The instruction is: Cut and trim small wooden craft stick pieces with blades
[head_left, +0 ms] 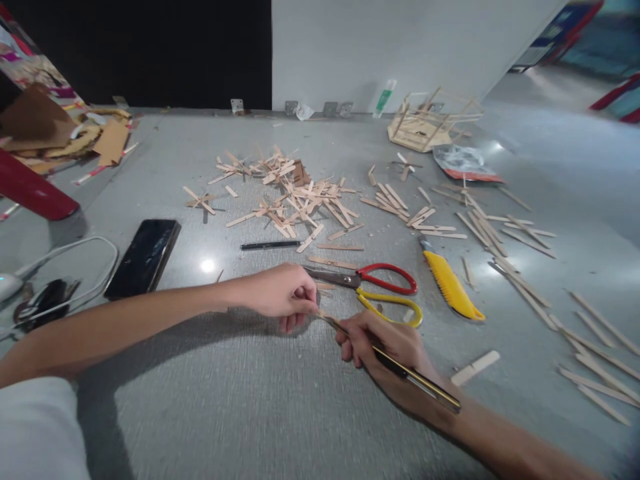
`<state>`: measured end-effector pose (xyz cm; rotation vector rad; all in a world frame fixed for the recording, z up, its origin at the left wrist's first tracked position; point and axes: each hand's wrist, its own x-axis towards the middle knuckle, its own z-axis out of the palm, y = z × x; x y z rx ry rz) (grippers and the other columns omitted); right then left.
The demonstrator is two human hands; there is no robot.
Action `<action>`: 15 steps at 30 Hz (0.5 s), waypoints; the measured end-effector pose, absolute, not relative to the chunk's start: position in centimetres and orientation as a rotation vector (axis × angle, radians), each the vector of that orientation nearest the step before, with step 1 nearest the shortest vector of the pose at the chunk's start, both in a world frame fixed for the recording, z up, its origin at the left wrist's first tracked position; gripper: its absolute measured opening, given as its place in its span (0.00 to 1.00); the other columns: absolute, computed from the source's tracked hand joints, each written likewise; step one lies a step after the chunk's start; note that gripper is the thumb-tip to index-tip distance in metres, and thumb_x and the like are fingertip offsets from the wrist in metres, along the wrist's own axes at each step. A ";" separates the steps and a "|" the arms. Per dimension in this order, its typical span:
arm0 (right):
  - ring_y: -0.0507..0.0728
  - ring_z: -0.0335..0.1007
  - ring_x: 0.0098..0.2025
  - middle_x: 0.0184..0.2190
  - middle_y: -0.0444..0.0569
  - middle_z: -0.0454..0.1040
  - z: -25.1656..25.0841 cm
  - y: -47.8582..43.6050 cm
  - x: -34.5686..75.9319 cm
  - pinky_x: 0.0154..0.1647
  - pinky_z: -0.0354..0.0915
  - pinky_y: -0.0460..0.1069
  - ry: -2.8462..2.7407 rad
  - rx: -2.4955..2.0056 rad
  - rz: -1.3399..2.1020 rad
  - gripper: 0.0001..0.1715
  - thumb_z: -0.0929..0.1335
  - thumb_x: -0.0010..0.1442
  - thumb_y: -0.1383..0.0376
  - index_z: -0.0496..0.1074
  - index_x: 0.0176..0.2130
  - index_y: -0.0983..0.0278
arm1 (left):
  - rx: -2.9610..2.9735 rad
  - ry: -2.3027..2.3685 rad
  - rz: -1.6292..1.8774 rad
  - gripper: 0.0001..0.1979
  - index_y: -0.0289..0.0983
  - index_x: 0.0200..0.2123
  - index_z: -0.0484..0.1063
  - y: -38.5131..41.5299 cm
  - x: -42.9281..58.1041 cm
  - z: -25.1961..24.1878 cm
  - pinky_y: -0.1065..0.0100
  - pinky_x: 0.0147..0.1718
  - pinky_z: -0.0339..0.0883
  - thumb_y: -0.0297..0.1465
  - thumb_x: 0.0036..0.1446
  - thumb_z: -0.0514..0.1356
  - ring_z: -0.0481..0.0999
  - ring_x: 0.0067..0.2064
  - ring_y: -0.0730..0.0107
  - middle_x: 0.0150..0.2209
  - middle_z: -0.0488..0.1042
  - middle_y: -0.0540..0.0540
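Near the middle of the grey table, my left hand (pixel 280 290) is closed in a pinch on a small piece of wooden craft stick (pixel 324 314). My right hand (pixel 387 340) is wrapped round a slim black-and-gold craft knife (pixel 420 383), held like a pen with its rear end over the wrist. The knife's blade points left and meets the stick piece at my left fingertips; the exact contact is too small to make out. Just beyond both hands lie scissors (pixel 350 279) with one red and one yellow handle. A yellow utility knife (pixel 453 283) rests to their right.
Wooden stick pieces (pixel 305 197) are heaped beyond my hands, with longer sticks (pixel 530 287) scattered right. A black pen-like tool (pixel 270 245) lies before the heap. At left are a phone (pixel 144 259), keys and white cable. A stick frame (pixel 430 127) stands at the back.
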<state>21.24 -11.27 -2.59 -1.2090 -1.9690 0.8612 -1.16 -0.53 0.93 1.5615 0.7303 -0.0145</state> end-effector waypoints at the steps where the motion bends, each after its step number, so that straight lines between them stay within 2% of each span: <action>1: 0.46 0.70 0.22 0.23 0.39 0.75 -2.5 -11.2 21.2 0.25 0.65 0.41 -1.968 -1.203 0.861 0.13 0.62 0.72 0.66 0.70 0.35 0.62 | 1.555 0.729 -0.012 0.18 0.34 0.27 0.69 -0.5 -1.1 0.9 0.70 0.20 0.71 0.42 0.61 0.65 0.76 0.20 0.71 0.21 0.74 0.50; 9: 0.45 0.68 0.22 0.24 0.39 0.75 -2.2 -11.0 21.2 0.25 0.64 0.41 -1.988 -1.187 0.836 0.13 0.62 0.71 0.68 0.70 0.34 0.62 | 1.558 0.721 -0.014 0.14 0.34 0.28 0.69 -0.5 -1.1 0.8 0.71 0.20 0.71 0.36 0.64 0.63 0.77 0.20 0.71 0.21 0.74 0.50; 15: 0.46 0.67 0.21 0.23 0.40 0.73 -1.4 -10.9 20.8 0.24 0.64 0.42 -2.098 -1.116 0.678 0.13 0.60 0.71 0.70 0.68 0.34 0.62 | 1.578 0.730 -0.027 0.13 0.34 0.29 0.69 -0.5 -1.1 1.0 0.70 0.20 0.72 0.34 0.65 0.61 0.77 0.20 0.69 0.21 0.74 0.50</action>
